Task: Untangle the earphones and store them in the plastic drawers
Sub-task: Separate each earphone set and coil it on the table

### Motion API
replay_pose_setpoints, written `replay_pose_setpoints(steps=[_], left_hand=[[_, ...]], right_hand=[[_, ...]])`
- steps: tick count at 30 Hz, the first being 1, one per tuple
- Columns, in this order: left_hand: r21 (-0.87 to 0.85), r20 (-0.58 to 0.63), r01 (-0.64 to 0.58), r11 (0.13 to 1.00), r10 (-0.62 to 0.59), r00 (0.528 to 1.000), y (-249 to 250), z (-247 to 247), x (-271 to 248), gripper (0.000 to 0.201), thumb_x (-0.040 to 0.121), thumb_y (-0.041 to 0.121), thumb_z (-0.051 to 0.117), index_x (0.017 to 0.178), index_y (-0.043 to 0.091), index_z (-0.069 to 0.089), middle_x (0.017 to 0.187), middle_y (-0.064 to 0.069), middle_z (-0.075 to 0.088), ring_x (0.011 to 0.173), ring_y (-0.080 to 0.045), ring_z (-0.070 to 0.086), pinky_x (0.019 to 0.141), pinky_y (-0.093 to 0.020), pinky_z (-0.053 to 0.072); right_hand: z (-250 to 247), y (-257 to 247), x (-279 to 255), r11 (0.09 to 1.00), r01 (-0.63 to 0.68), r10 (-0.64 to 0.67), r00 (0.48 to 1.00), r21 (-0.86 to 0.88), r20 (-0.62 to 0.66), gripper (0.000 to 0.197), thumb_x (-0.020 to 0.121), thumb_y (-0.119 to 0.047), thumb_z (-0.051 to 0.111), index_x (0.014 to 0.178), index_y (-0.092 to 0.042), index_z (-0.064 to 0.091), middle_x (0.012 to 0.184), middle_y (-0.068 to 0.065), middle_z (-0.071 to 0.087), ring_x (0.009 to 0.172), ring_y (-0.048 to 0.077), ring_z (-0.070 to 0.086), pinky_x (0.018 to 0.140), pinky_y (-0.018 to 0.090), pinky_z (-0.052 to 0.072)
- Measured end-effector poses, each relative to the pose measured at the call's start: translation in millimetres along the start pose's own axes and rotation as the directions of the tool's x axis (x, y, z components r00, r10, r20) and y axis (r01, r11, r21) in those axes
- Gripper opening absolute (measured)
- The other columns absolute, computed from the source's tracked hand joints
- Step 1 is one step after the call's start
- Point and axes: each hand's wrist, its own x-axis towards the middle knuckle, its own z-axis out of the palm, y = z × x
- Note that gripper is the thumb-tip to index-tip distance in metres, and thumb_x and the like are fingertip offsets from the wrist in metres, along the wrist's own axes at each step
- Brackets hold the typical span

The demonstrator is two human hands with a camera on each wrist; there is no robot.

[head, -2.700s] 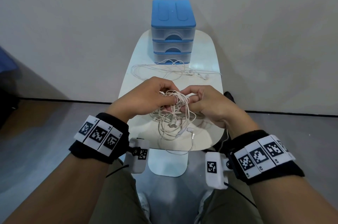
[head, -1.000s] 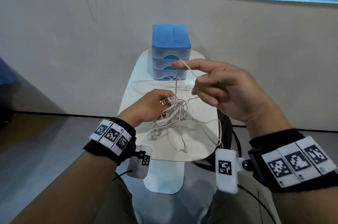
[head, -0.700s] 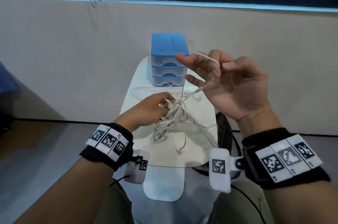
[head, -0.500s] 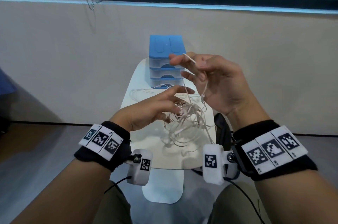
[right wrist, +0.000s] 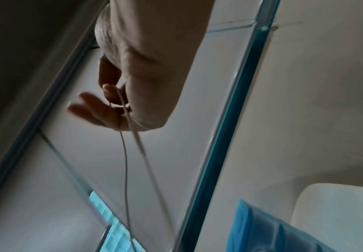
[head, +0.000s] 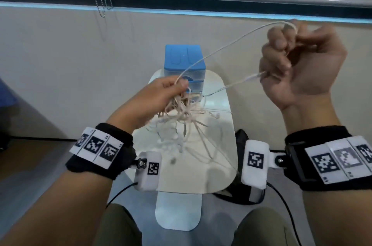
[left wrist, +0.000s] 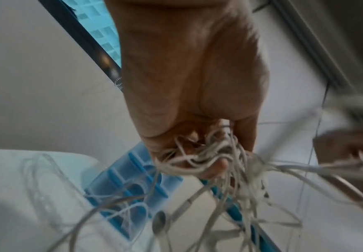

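Pale wall and a glossy white table (head: 217, 157) lie ahead, the blue-topped plastic drawers (head: 184, 62) at its far end. My left hand (head: 153, 101) bunches the tangled earphones (head: 181, 123) above the table; my right hand (head: 298, 64) pinches one thin cable (head: 221, 48) up right. Light, limp, snag-prone: I'd pull gently near the knot.

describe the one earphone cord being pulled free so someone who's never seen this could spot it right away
Start at the blue-topped plastic drawers at the far end of the white table. In front of them the left hand grips the tangled earphones. The pulled cord is the single strand that arcs from that fist up to the raised right hand, the only one stretched through the air, not hanging in the clump.
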Motion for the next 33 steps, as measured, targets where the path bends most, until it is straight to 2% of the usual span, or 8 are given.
replay_pose_setpoints(steps=[5, 9, 14, 16, 19, 24, 28, 33], left_hand=[[0.222, -0.073, -0.093, 0.971, 0.111, 0.991, 35.8, -22.0, 12.2, 0.040, 0.111, 0.038, 0.043, 0.084, 0.015, 0.063, 0.061, 0.015, 0.058, 0.052, -0.003, 0.051, 0.052, -0.016, 0.040], [0.496, 0.103, -0.138, 0.858, 0.099, 0.990, 38.8, -10.9, 16.7, 0.040, 0.109, 0.042, 0.045, 0.085, 0.020, 0.069, 0.070, 0.018, 0.063, 0.063, -0.003, 0.053, 0.062, -0.020, 0.042], [0.533, 0.172, -0.143, 0.834, 0.058, 0.983, 17.7, 6.9, 18.9, 0.034, 0.106, 0.040, 0.051, 0.086, 0.021, 0.072, 0.072, 0.018, 0.061, 0.066, -0.004, 0.054, 0.068, -0.027, 0.045], [0.489, 0.156, -0.128, 0.863, 0.058, 0.986, 9.1, 6.0, 16.8, 0.030, 0.105, 0.039, 0.055, 0.084, 0.023, 0.070, 0.072, 0.020, 0.062, 0.067, -0.005, 0.057, 0.068, -0.028, 0.049], [0.419, 0.175, -0.113, 0.901, 0.042, 0.984, -4.6, 3.7, 10.3, 0.021, 0.102, 0.038, 0.063, 0.087, 0.024, 0.069, 0.076, 0.018, 0.066, 0.071, -0.005, 0.062, 0.067, -0.027, 0.052], [0.413, 0.194, -0.087, 0.906, 0.005, 0.981, -24.6, 2.4, 2.3, 0.017, 0.097, 0.042, 0.068, 0.087, 0.029, 0.071, 0.080, 0.019, 0.068, 0.076, -0.001, 0.063, 0.061, -0.011, 0.043], [0.412, 0.167, -0.065, 0.909, -0.005, 0.986, -26.4, 3.7, -1.2, 0.021, 0.098, 0.039, 0.068, 0.089, 0.021, 0.074, 0.070, 0.023, 0.066, 0.066, 0.006, 0.059, 0.056, -0.007, 0.040], [0.355, 0.081, -0.092, 0.930, 0.067, 0.994, -17.5, 7.7, 4.4, 0.032, 0.100, 0.045, 0.062, 0.084, 0.020, 0.076, 0.074, 0.007, 0.068, 0.069, -0.012, 0.061, 0.067, -0.031, 0.048]], right_hand=[[-32.1, 31.2, -4.7, 0.717, -0.337, 0.186, 0.936, -0.610, -0.299, 0.031, 0.066, -0.018, 0.046, 0.094, -0.011, 0.057, 0.062, 0.006, 0.060, 0.045, 0.018, 0.047, 0.045, 0.021, 0.032], [-31.5, 53.9, -14.4, 0.290, -0.260, 0.170, 0.961, -0.921, -0.218, 0.062, 0.082, -0.014, 0.063, 0.140, -0.033, 0.050, 0.125, -0.002, 0.063, 0.114, 0.015, 0.059, 0.085, 0.021, 0.043], [-6.7, 60.8, -14.3, -0.093, 0.029, 0.364, 0.931, -0.995, -0.007, 0.019, 0.096, -0.040, 0.065, 0.091, -0.024, 0.073, 0.085, -0.006, 0.072, 0.080, 0.010, 0.064, 0.074, 0.034, 0.050], [-3.5, 60.7, -10.5, -0.067, 0.069, 0.355, 0.934, -0.995, 0.041, 0.030, 0.099, -0.035, 0.063, 0.080, -0.013, 0.070, 0.076, 0.006, 0.067, 0.068, 0.014, 0.055, 0.068, 0.035, 0.044], [4.0, 55.5, -8.1, 0.391, 0.048, 0.116, 0.988, -0.919, 0.101, 0.021, 0.092, -0.021, 0.063, 0.074, -0.009, 0.065, 0.091, 0.014, 0.067, 0.083, 0.012, 0.056, 0.079, 0.030, 0.042], [14.4, 23.2, -6.5, 0.986, 0.120, -0.132, 0.985, -0.114, -0.107, 0.029, 0.090, -0.008, 0.045, 0.062, -0.016, 0.047, 0.070, 0.009, 0.054, 0.066, 0.025, 0.055, 0.071, 0.035, 0.051], [7.2, 12.9, -5.3, 0.902, 0.042, -0.175, 0.945, -0.430, -0.275, 0.034, 0.095, -0.018, 0.057, 0.074, -0.021, 0.030, 0.058, -0.001, 0.021, 0.047, 0.015, 0.015, 0.044, 0.024, 0.020], [0.5, 47.5, -15.4, 0.106, -0.033, 0.290, 0.957, -0.994, -0.001, 0.025, 0.085, -0.049, 0.079, 0.096, -0.028, 0.070, 0.051, -0.012, 0.040, 0.045, 0.006, 0.034, 0.047, 0.021, 0.031]])
